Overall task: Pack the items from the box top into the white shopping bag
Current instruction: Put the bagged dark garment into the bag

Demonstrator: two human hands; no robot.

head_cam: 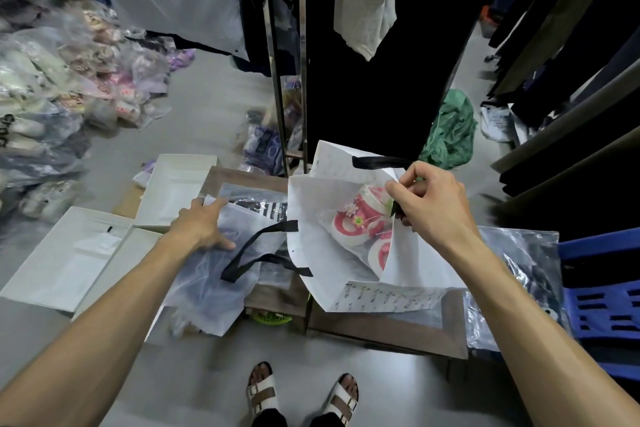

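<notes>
A white shopping bag (311,246) with black handles lies open on the brown box top (398,329). Inside it lies a clear packet of pink and white shoes (360,218). My right hand (426,199) pinches the bag's right rim and holds the mouth open. My left hand (204,222) lies flat on a frosted plastic garment packet (207,274), which rests on the box top left of the bag. A striped black and white item (266,210) shows under that packet. One black handle (256,253) drapes over the packet.
White flat boxes (69,260) lie on the floor at left. A pile of bagged goods (52,97) fills the far left. Hanging dark clothes and a metal rack (287,80) stand behind the box. A blue plastic crate (606,305) and clear packet (512,288) sit at right.
</notes>
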